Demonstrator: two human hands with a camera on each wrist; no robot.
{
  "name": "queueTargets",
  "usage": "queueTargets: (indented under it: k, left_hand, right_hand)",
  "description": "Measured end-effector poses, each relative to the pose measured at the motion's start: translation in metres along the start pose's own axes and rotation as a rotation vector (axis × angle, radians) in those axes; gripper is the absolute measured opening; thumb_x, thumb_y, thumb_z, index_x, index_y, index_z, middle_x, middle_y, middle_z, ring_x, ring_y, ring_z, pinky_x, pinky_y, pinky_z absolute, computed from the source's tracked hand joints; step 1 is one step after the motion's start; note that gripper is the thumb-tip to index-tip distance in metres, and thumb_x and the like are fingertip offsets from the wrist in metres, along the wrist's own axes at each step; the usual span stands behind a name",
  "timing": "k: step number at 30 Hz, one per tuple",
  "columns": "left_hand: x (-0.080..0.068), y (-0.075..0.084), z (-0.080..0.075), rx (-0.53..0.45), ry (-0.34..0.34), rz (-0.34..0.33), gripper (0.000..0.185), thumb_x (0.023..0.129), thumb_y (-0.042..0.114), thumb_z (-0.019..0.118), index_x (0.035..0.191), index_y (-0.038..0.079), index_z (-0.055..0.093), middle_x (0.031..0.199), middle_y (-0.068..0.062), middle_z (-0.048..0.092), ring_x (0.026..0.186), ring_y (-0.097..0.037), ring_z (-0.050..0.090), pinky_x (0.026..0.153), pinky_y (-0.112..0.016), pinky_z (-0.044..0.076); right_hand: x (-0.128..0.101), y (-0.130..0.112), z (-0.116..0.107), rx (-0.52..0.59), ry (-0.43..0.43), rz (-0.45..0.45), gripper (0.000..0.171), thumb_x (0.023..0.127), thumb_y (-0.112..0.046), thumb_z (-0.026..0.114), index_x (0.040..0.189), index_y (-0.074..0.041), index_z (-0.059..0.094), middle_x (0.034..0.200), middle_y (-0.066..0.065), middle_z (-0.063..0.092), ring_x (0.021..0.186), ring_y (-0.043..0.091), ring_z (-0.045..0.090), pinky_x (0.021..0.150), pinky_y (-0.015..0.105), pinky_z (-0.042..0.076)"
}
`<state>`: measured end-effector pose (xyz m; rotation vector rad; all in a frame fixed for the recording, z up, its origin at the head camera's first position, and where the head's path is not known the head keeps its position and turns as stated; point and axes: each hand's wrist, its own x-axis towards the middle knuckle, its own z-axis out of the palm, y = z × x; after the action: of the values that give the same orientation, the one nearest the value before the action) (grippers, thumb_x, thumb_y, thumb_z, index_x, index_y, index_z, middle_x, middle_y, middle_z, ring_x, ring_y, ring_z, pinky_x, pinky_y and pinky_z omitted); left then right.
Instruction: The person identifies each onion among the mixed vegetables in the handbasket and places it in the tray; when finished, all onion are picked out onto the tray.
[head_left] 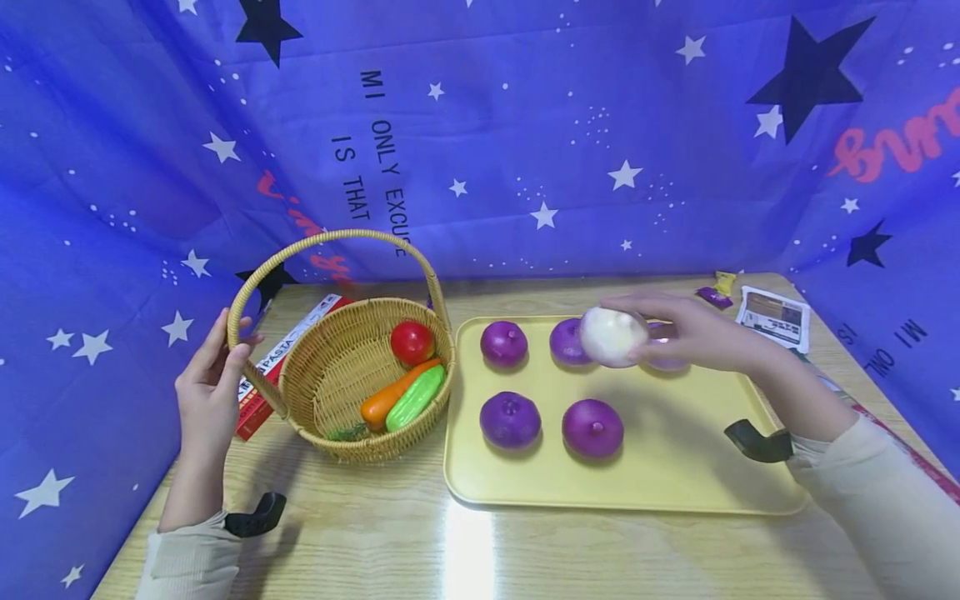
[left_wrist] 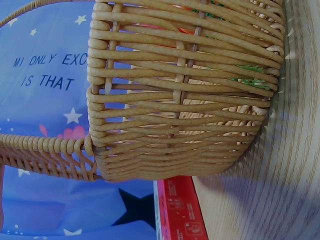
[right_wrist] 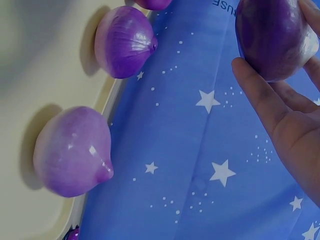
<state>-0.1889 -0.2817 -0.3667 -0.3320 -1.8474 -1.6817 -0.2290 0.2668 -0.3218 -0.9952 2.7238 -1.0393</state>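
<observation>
My right hand [head_left: 693, 332] holds an onion [head_left: 613, 337] between fingers and thumb, lifted above the tray's back row. Its whitish root end faces me in the head view; its purple side shows in the right wrist view. Several purple onions, among them one at the front [head_left: 592, 428], rest on the yellow tray [head_left: 697, 492]. My left hand [head_left: 212, 396] grips the handle [head_left: 242, 304] of a wicker basket [head_left: 378, 450], fingers behind and thumb in front. Inside the basket are a tomato [head_left: 412, 342], a carrot [head_left: 390, 403] and a green cucumber-like vegetable [head_left: 417, 397].
Behind the basket's left side lies a red and white pasta box [head_left: 258, 408]. Small purple and yellow packets [head_left: 717, 293] and a white flat package [head_left: 776, 317] lie at the table's back right. A blue star-patterned cloth [head_left: 510, 150] hangs around the wooden table.
</observation>
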Motion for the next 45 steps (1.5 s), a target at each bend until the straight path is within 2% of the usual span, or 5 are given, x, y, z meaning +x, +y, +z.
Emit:
queueTargets:
  k: [4, 9, 19, 34, 45]
  left_hand:
    - [0.0, 0.001, 0.001, 0.024, 0.002, -0.009, 0.045, 0.094, 0.001, 0.051, 0.139, 0.009, 0.047, 0.118, 0.01, 0.065, 0.099, 0.0, 0.067, 0.089, -0.008, 0.048]
    - [-0.001, 0.001, 0.001, 0.031, 0.006, -0.006, 0.045, 0.094, 0.001, 0.051, 0.138, 0.009, 0.047, 0.118, 0.009, 0.065, 0.099, 0.0, 0.067, 0.089, -0.008, 0.048]
    - [-0.001, 0.001, 0.001, 0.024, 0.002, 0.001, 0.046, 0.094, 0.0, 0.051, 0.139, 0.009, 0.047, 0.118, 0.01, 0.065, 0.099, 0.0, 0.067, 0.088, -0.008, 0.048]
    - [-0.001, 0.002, 0.001, 0.041, 0.013, -0.008, 0.045, 0.094, 0.001, 0.051, 0.138, 0.009, 0.047, 0.117, 0.011, 0.065, 0.098, 0.001, 0.066, 0.088, -0.007, 0.048]
    - [-0.002, 0.001, 0.001, 0.056, 0.017, -0.02, 0.045, 0.094, 0.001, 0.051, 0.139, 0.01, 0.047, 0.117, 0.01, 0.065, 0.098, 0.002, 0.066, 0.087, -0.007, 0.048]
  right_hand:
    - [-0.006, 0.003, -0.001, 0.023, 0.0, -0.027, 0.065, 0.081, -0.013, 0.073, 0.14, -0.011, 0.045, 0.136, 0.017, 0.051, 0.116, -0.016, 0.041, 0.092, 0.012, 0.047]
    - [-0.014, 0.005, -0.003, -0.008, 0.019, -0.046, 0.066, 0.08, -0.012, 0.074, 0.14, -0.01, 0.046, 0.133, 0.017, 0.052, 0.114, -0.015, 0.042, 0.087, 0.012, 0.049]
    - [-0.03, 0.003, -0.009, 0.012, 0.049, 0.015, 0.065, 0.08, -0.009, 0.074, 0.139, -0.012, 0.047, 0.131, -0.028, 0.047, 0.113, -0.014, 0.046, 0.087, 0.011, 0.048]
    - [-0.053, 0.011, -0.014, 0.058, 0.044, 0.044, 0.07, 0.079, -0.009, 0.074, 0.141, -0.008, 0.043, 0.133, -0.032, 0.042, 0.115, -0.018, 0.043, 0.088, 0.006, 0.045]
    - [-0.061, 0.021, -0.007, 0.065, 0.048, 0.107, 0.067, 0.079, -0.01, 0.074, 0.14, -0.014, 0.046, 0.129, -0.027, 0.049, 0.115, -0.015, 0.046, 0.09, 0.009, 0.046]
